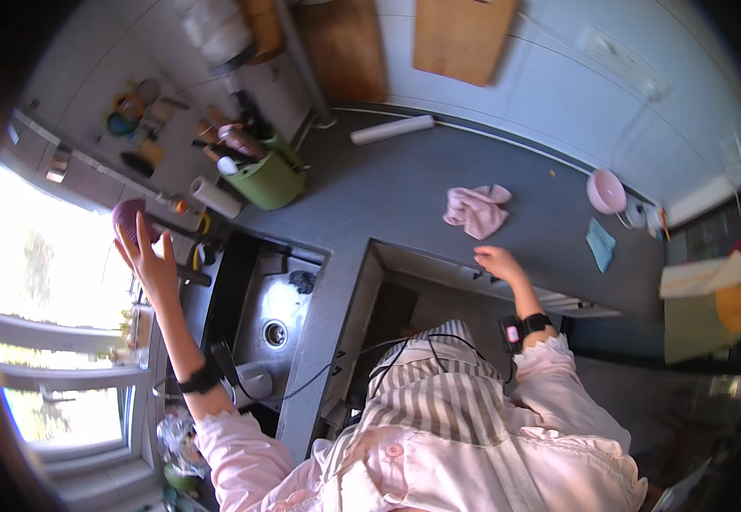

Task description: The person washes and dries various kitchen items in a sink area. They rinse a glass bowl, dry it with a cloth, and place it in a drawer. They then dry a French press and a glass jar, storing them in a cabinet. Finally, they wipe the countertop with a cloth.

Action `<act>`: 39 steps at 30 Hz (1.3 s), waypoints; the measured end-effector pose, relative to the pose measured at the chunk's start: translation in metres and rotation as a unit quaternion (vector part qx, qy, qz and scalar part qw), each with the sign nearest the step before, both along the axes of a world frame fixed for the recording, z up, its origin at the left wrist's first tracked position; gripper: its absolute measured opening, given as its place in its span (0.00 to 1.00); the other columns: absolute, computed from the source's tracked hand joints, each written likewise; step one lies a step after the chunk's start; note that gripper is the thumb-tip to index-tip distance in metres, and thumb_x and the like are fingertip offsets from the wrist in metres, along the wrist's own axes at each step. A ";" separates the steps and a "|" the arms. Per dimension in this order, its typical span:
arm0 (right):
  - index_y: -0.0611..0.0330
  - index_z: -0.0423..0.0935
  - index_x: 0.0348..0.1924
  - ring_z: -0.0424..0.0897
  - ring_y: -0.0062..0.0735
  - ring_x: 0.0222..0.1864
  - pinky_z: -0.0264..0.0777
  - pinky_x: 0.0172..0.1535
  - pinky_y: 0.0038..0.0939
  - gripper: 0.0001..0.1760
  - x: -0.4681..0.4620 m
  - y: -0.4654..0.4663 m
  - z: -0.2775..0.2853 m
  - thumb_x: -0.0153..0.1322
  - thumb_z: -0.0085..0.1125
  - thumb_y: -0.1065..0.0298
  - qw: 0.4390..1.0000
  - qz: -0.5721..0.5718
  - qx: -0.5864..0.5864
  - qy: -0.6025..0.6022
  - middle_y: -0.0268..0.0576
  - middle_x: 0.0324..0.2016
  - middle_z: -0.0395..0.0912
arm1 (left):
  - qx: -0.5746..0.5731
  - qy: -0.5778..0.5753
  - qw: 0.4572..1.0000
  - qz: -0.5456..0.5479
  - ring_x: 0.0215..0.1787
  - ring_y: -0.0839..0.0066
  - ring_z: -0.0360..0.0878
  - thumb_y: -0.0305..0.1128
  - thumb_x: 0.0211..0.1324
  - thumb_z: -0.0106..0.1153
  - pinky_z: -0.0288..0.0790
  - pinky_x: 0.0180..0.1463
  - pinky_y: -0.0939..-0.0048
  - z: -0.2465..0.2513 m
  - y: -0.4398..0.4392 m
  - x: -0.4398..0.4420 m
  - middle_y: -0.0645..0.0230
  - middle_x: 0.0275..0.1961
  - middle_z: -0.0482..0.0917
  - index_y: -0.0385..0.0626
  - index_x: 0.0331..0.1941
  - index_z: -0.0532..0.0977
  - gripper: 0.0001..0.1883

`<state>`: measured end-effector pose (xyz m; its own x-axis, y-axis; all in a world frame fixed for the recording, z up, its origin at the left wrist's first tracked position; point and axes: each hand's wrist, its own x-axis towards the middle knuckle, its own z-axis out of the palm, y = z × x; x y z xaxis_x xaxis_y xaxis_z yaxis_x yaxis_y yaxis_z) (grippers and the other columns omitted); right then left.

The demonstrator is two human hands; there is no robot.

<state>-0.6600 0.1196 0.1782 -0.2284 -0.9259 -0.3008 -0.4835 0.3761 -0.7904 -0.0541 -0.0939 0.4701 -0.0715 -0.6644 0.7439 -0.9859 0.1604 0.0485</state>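
My left hand (pixel 153 262) is raised beside the window, fingers spread around a purple ribbed bowl or basket (pixel 128 217). Its inside and far side cannot be seen from here. Over the front edge of the grey counter (pixel 396 185) hovers my right hand (pixel 502 264), loosely bent and with nothing visible in it. A crumpled pink cloth (pixel 476 210) lies on the counter just beyond those fingers, apart from them. Below and right of my left hand is the steel sink (pixel 281 291), with a drain (pixel 275 334) and a dark scrubber (pixel 302 281) in it.
A green utensil holder (pixel 267 182) stands in the counter's corner beside a white roll (pixel 215 197). Another white roll (pixel 393 130) lies near the back wall. At right are a pink bowl (pixel 606 191) and a blue cloth (pixel 600 244). Black cables (pixel 434 349) cross my apron.
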 end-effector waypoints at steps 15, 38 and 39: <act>0.58 0.71 0.59 0.79 0.39 0.50 0.73 0.52 0.34 0.24 -0.076 0.131 0.025 0.70 0.57 0.67 0.972 -0.213 -0.094 0.015 0.53 0.50 0.79 | 0.212 0.094 0.966 -0.117 0.74 0.45 0.48 0.34 0.58 0.60 0.51 0.71 0.44 -0.166 0.197 -0.057 0.53 0.72 0.56 0.50 0.58 0.73 0.22; 0.63 0.74 0.51 0.79 0.42 0.38 0.76 0.37 0.37 0.25 -0.260 0.136 -0.017 0.62 0.64 0.65 0.968 -0.116 0.113 0.194 0.51 0.42 0.77 | 0.332 0.193 0.906 -0.181 0.67 0.55 0.66 0.27 0.56 0.60 0.65 0.64 0.59 -0.141 0.280 -0.364 0.56 0.66 0.67 0.43 0.52 0.76 0.18; 0.64 0.75 0.51 0.81 0.37 0.34 0.76 0.32 0.33 0.24 -0.238 0.121 0.014 0.62 0.62 0.66 0.979 -0.067 0.189 0.030 0.49 0.40 0.79 | 0.381 0.222 0.884 -0.155 0.65 0.56 0.69 0.28 0.55 0.62 0.68 0.61 0.61 -0.135 0.289 -0.373 0.56 0.64 0.70 0.42 0.53 0.75 0.20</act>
<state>-0.8984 0.2404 0.1918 -0.3690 -0.7112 -0.5983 -0.4510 0.6999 -0.5539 -0.4267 0.1950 0.3349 -0.1521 -0.9843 0.0891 -0.7564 0.1739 0.6305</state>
